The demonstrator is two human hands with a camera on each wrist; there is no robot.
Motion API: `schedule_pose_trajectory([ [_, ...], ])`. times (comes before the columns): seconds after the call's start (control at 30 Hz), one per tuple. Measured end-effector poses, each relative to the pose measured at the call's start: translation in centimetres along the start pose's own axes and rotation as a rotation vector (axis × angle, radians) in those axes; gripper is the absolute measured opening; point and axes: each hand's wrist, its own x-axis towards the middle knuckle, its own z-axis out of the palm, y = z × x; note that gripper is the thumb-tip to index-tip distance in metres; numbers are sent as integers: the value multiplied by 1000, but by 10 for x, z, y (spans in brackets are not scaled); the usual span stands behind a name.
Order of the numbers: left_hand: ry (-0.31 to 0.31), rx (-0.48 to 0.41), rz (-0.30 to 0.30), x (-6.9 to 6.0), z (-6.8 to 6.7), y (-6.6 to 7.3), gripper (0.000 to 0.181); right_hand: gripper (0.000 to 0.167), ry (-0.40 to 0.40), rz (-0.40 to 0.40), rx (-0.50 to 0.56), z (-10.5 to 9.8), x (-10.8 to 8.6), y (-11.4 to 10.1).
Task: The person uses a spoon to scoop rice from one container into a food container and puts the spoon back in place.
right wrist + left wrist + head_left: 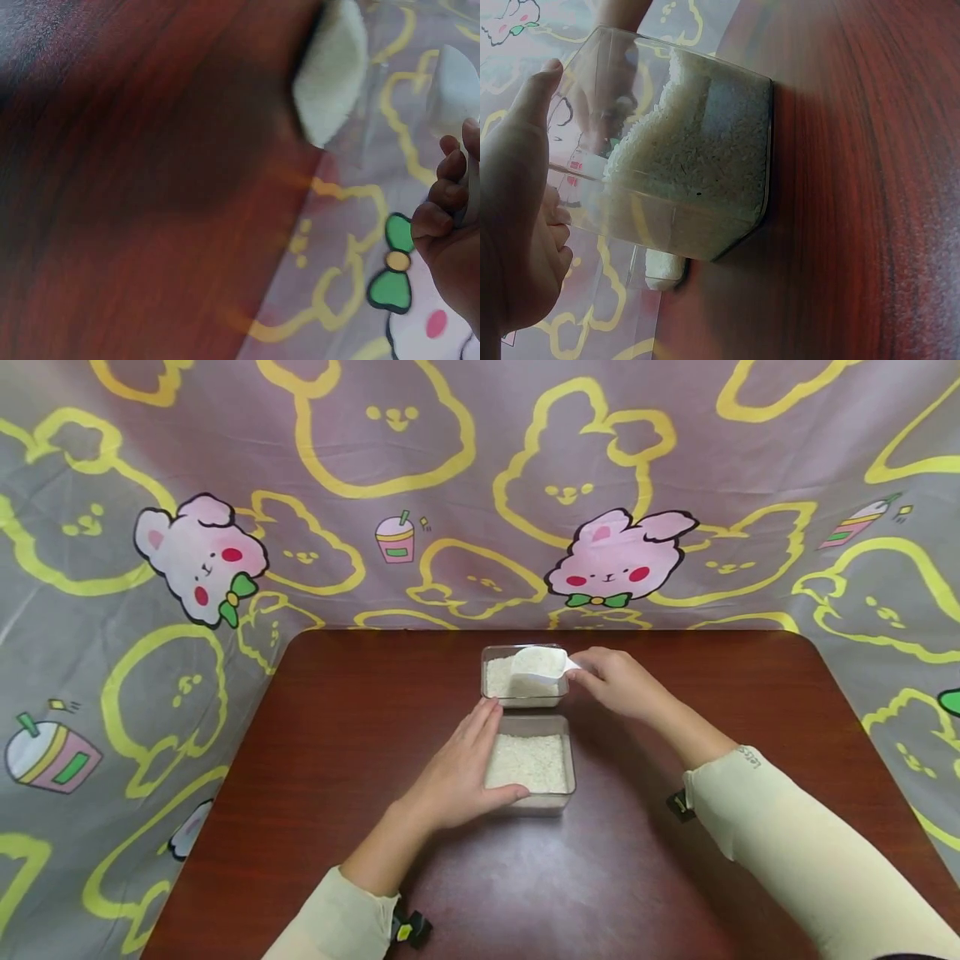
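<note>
Two clear rectangular containers of white rice stand one behind the other, the near container [567, 768] and the far container [525, 702]. My left hand [461, 768] rests against the left side of the near container, thumb at its front edge and fingers extended; the left wrist view shows this hand [521, 202] beside the container wall [652, 240]. In my right hand [622, 681] is the handle of a white scoop [538, 663], held over the far container with rice in it. The right wrist view shows the fingers of that hand [454, 210] curled round the handle below the scoop [452, 90].
A dark red-brown wooden table [360, 718] lies under the containers. Behind it and at both sides hangs a fabric [465, 468] printed with yellow outlines, rabbit faces and cups. A dark strap piece shows at each sleeve cuff.
</note>
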Motion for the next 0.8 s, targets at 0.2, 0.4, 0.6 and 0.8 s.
schedule_pose_trajectory([
  [0.2, -5, 9, 3, 0, 0, 1, 110, 28, -22, -19, -74, 20, 12, 4],
  [0.4, -1, 6, -1, 0, 0, 1, 110, 22, -38, -24, -132, 30, 22, 2],
  [0.6, -1, 7, 0, 0, 0, 1, 111, 17, -51, -76, -207, 35, 27, -1],
  [0.8, 5, 18, 10, 0, 0, 0, 111, 18, -55, -86, -272, 33, 30, -8],
])
